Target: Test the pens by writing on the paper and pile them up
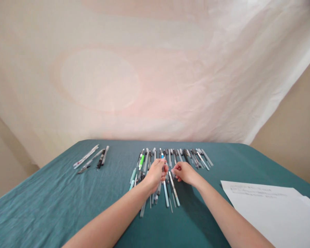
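My left hand [157, 175] is closed over the middle of the pens, its fingers curled and pinched together. A pen with a blue band [162, 156] shows just past its fingertips; I cannot tell if it is held or lying there. My right hand [183, 172] is closed in a pinch close beside it, near the upper end of a white and light-blue pen [174, 191]. Whatever the fingers of either hand hold is hidden. Behind the hands runs a row of pens [186, 156]. A green-labelled pen [141, 162] lies left of my left hand, and several more pens lie beneath and in front of it.
A green cloth [54, 203] covers the table. A separate small group of pens, one of them black [100, 159], lies at the left. White paper sheets [271, 213] with writing lie at the right. A pale hanging sheet [155, 75] stands behind the table.
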Tool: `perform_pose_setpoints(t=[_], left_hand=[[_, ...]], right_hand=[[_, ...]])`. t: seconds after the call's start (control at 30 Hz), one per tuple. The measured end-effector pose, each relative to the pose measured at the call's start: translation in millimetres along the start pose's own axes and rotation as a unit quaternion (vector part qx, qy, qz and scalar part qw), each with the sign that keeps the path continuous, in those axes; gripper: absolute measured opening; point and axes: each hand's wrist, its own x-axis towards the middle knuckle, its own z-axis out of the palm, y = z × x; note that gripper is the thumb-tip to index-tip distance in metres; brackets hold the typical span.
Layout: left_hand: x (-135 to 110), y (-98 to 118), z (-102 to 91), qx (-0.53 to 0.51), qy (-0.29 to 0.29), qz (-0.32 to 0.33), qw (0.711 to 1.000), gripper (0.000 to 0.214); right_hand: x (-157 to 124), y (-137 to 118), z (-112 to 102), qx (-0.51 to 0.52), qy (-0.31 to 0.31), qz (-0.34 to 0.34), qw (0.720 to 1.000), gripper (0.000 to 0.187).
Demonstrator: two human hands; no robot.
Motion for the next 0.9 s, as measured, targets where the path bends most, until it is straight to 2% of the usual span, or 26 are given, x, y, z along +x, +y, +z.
perform_pose_setpoints(t=[0.17, 0.27, 0.37, 0.53, 0.73, 0.9], left_hand=[[1, 4, 1.6, -0.055, -0.012, 0.046, 0.997, 0.023], [-1, 9, 4.3, -0.090, -0.015, 0.094, 0.991, 0.026], [-4, 16, 5.8, -0.119, -0.015, 0.131, 0.984, 0.026], [-1, 25, 2.9, -0.157, -0.006, 0.178, 0.971, 0.021], [1, 29, -3.8, -0.142, 0.028, 0.203, 0.969, 0.021], [-3, 23, -2.9, -0.093, -0.020, 0.164, 0.982, 0.026]], right_hand=[[-11, -22, -8, 0.014, -0.002, -0.033, 0.999, 0.022], [-24, -41, -10, 0.087, -0.118, -0.045, 0.988, 0.031], [-36, -54, -8, 0.190, -0.241, -0.054, 0.950, 0.039], [-45, -58, -4, 0.234, -0.319, -0.065, 0.916, 0.038], [-43, -55, -8, 0.235, -0.304, -0.059, 0.921, 0.040], [-37, -54, -18, 0.255, -0.264, -0.058, 0.928, 0.039]])
